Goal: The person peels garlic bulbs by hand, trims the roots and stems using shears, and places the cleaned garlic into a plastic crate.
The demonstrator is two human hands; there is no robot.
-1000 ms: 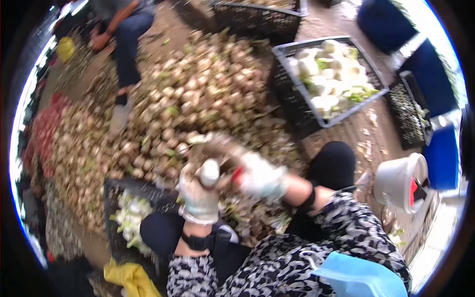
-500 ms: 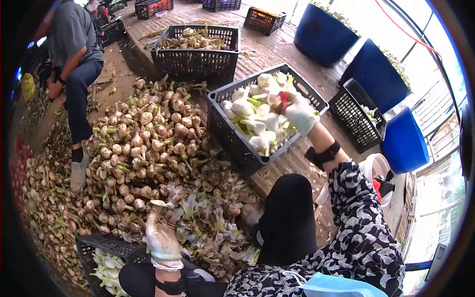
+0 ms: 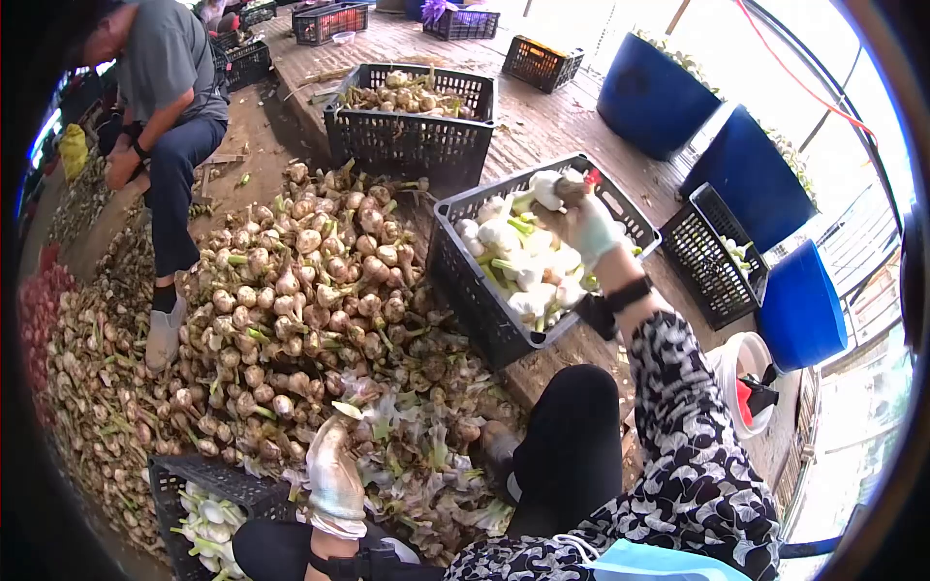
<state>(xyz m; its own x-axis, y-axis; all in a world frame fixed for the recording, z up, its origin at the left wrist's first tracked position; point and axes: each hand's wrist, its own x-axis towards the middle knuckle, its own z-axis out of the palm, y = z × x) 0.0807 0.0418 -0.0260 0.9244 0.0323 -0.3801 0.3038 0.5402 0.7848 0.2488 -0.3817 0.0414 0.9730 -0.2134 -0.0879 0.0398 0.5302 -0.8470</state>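
Observation:
My right hand (image 3: 593, 230), in a pale glove with soiled fingers, is over the black crate (image 3: 496, 339) of cleaned white garlic (image 3: 513, 257). Its fingers are closed by a white garlic bulb (image 3: 547, 190), which it seems to grip. A small red object (image 3: 592, 178) shows at the same fingers; its kind is blurred. Low in the view, my left hand (image 3: 334, 474), gloved too, is closed with a pale garlic piece (image 3: 347, 411) sticking out at the fingertips. Beneath it lie loose garlic skins (image 3: 417, 455), beside a heap of unpeeled garlic (image 3: 300, 290).
A crate of garlic (image 3: 412, 145) stands behind the heap, and a tilted crate (image 3: 223, 484) lies lower left. Blue tubs (image 3: 659, 97), another crate (image 3: 712, 257) and a white bucket (image 3: 756, 368) are at right. A seated person (image 3: 170, 126) is at upper left.
My right hand has lifted toward the crate's far side, with a garlic bulb at its fingers. My left hand stays low, still closed. The whole view has shifted slightly.

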